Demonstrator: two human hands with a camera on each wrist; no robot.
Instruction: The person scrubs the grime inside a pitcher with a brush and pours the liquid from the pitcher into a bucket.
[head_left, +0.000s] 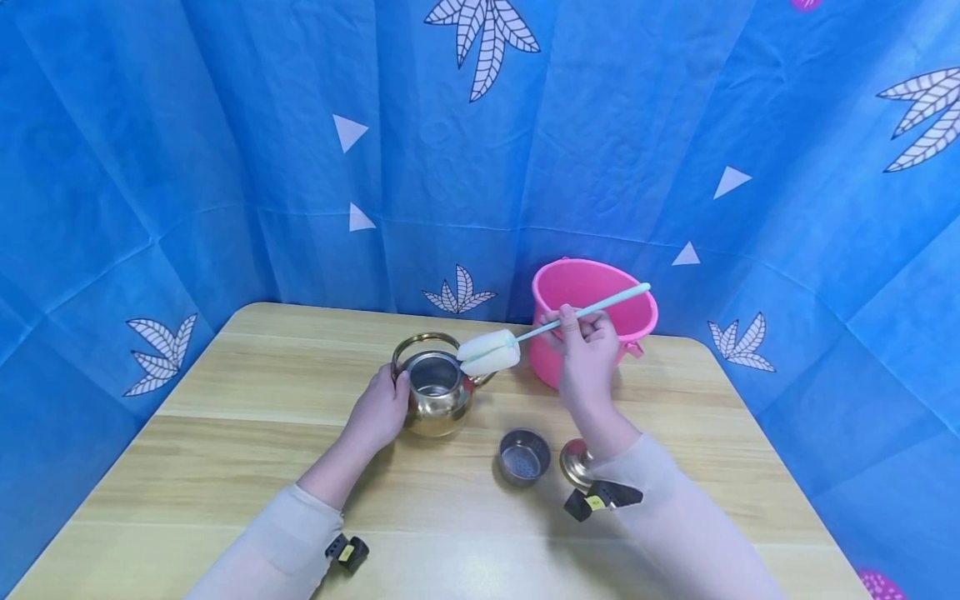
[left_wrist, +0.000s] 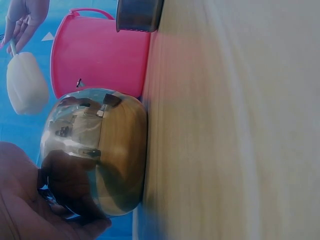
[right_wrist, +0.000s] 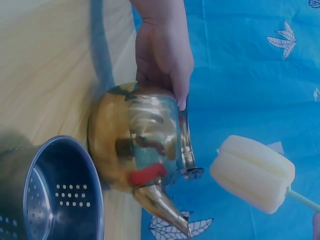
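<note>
A gold metal teapot [head_left: 437,414] stands lidless on the table, its spout visible in the right wrist view. My left hand [head_left: 378,414] grips its left side, thumb near the rim by the raised handle. With my right hand [head_left: 589,360] I pinch the thin green handle of a sponge bottle brush [head_left: 489,352]. Its pale sponge head points left, above and beside the pot's mouth; the right wrist view shows it apart from the pot [right_wrist: 135,130]. In front lies a metal strainer cup [head_left: 523,458] with small holes. The gold lid [head_left: 574,464] sits partly hidden by my right wrist.
Behind my right hand a pink bucket [head_left: 543,364] stands near the back edge of the wooden table [head_left: 247,467]. Blue curtain [head_left: 285,167] with leaf patterns hangs around the back and sides.
</note>
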